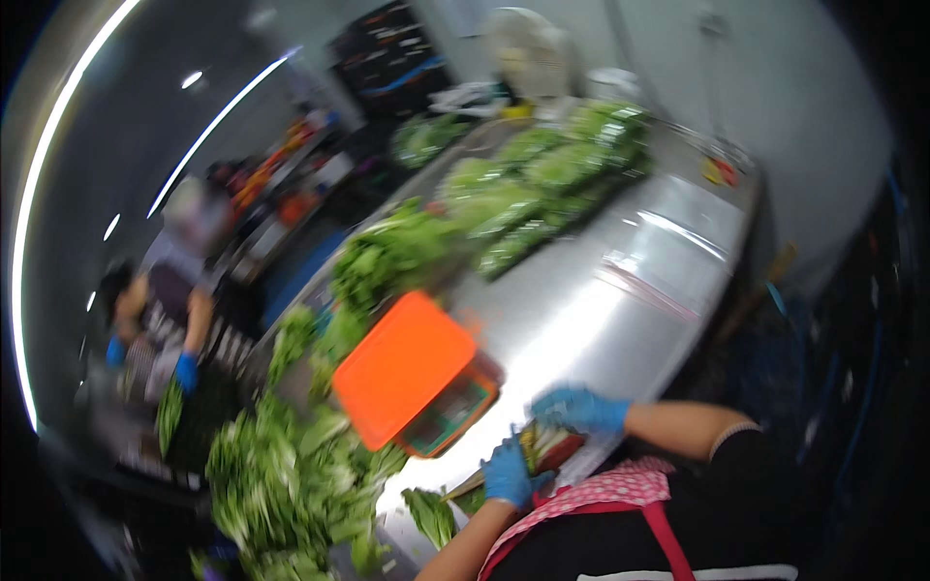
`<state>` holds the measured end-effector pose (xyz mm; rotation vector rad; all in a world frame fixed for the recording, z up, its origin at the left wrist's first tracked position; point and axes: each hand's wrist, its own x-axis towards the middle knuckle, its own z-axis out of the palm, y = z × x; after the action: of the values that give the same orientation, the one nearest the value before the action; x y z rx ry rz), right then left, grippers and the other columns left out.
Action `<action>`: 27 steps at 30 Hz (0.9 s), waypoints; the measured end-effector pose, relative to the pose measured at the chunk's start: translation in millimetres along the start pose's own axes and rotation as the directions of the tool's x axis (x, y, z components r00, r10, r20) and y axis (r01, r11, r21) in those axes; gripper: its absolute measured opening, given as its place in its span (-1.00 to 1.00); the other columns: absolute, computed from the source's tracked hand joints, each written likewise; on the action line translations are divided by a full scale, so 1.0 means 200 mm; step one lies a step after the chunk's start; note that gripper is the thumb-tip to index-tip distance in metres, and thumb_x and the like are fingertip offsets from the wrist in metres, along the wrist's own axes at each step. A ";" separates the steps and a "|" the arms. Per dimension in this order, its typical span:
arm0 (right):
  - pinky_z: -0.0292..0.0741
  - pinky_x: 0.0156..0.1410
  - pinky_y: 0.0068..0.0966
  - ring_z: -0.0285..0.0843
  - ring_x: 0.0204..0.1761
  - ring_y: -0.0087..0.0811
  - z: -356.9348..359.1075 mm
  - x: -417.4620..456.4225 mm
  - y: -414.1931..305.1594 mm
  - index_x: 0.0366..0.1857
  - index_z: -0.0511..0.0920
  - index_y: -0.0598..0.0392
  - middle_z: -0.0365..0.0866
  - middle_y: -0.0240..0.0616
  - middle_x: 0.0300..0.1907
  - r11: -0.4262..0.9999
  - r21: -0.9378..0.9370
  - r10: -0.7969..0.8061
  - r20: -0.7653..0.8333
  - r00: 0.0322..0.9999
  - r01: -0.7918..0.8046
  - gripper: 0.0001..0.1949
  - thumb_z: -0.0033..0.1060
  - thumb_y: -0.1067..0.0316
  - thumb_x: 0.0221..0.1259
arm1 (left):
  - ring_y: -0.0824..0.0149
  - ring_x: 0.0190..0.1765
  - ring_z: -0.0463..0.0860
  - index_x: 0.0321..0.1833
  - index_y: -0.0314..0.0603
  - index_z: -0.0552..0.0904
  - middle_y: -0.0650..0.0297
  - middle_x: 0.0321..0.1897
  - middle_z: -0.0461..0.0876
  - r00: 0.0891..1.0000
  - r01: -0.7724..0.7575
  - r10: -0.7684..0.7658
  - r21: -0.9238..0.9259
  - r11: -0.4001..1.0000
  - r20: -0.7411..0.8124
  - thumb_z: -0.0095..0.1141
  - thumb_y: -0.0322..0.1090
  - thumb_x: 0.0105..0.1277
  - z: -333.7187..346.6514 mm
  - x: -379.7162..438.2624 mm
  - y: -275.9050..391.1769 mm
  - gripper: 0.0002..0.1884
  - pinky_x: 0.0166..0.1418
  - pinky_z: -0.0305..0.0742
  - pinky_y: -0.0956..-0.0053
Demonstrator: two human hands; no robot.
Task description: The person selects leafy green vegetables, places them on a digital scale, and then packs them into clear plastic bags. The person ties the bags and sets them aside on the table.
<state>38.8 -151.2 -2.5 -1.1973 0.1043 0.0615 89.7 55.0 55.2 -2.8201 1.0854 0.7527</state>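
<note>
Both of my hands wear blue gloves and are at the near edge of a metal table (567,319). My left hand (507,470) lies by a bundle of vegetables (550,444), whose parts look green, white and reddish; blur hides its exact kind. On the bundle's other side is my right hand (577,409), with clear plastic just below it. Whether either hand grips the bundle cannot be made out. A small leafy green (430,514) lies left of my left hand. Beyond my hands stands a scale with an orange top (407,370).
Loose leafy greens (283,486) are heaped at the left, with more greens (392,250) behind the scale. Bagged greens (559,174) lie at the far end, near clear plastic bags (665,254). Co-workers (182,290) in blue gloves stand across at the left. A fan (527,54) stands behind.
</note>
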 end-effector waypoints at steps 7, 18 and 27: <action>0.54 -0.05 -0.28 0.63 -0.18 -0.10 -1.35 -0.12 -0.49 -0.37 0.69 0.05 0.65 -0.10 -0.27 0.251 -0.854 -0.725 -0.478 0.495 -0.456 -0.89 0.36 0.31 0.06 | -0.06 0.16 0.46 0.50 -0.38 0.03 -0.07 0.16 0.46 0.975 -0.137 0.118 -0.090 0.986 -0.187 0.44 0.32 -0.20 0.12 -0.01 -0.10 0.32 0.23 0.28 0.04; 0.55 -0.06 -0.24 0.65 -0.23 -0.07 -1.61 -0.19 -0.30 -0.37 0.67 0.07 0.68 -0.11 -0.30 0.517 -0.793 -0.601 -0.604 0.523 -0.323 -0.86 0.37 0.29 0.04 | -0.15 0.18 0.42 0.53 -0.34 -0.01 -0.11 0.27 0.37 0.981 -0.127 0.095 -0.187 0.974 -0.170 0.58 0.08 -0.32 0.10 -0.02 -0.10 0.37 0.29 0.26 0.07; 0.54 -0.07 -0.17 0.62 -0.23 -0.01 -1.72 -0.13 -0.33 -0.34 0.64 0.10 0.64 -0.02 -0.30 0.198 -0.756 -0.605 -0.595 0.529 -0.624 -0.90 0.19 0.36 0.15 | -0.16 0.11 0.47 0.55 -0.28 -0.05 -0.11 0.14 0.48 0.954 -0.167 0.137 -0.093 0.982 -0.268 0.52 0.00 -0.18 0.10 -0.04 -0.06 0.28 0.20 0.33 0.07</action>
<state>2.4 -494.9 -61.3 -2.5630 1.2165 -0.6396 82.9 73.2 38.9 -3.0260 1.3508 0.4730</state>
